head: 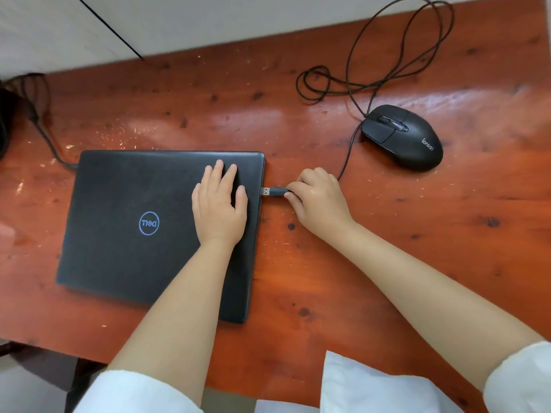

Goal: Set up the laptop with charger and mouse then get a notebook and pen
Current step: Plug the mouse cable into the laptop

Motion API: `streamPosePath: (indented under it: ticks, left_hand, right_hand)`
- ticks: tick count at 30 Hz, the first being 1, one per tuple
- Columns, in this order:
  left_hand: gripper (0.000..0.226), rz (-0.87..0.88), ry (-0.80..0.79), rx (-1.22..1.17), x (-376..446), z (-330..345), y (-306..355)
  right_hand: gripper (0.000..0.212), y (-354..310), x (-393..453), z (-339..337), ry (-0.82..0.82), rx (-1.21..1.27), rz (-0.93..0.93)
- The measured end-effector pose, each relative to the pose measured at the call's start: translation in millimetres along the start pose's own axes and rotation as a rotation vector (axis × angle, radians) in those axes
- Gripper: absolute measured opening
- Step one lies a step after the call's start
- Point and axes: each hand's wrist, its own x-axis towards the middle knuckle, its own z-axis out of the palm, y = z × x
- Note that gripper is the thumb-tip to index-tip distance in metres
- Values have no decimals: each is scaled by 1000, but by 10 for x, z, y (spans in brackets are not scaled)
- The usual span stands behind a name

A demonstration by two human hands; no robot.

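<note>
A closed black laptop (134,222) lies on the reddish wooden table (417,234). My left hand (219,201) rests flat on its lid near the right edge, fingers apart. My right hand (319,198) pinches the mouse's USB plug (274,191), whose metal tip sits right at the laptop's right side. A black wired mouse (402,135) lies to the far right, its cable (387,55) looping toward the back. A dark charger cable (47,138) runs to the laptop's left rear corner. No notebook or pen is in view.
The table's far edge meets a pale wall (208,22). A dark object (4,120) sits at the left edge. White sleeves and clothing (372,389) fill the bottom of the view, over the table's near edge.
</note>
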Motion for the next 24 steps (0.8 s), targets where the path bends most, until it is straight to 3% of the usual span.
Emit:
streamPosePath:
  ticks: [24]
  left_hand:
    - [40,18,16,11,-18,11,-3]
  right_hand:
    - [8,-56,37,77,54,-29,-39]
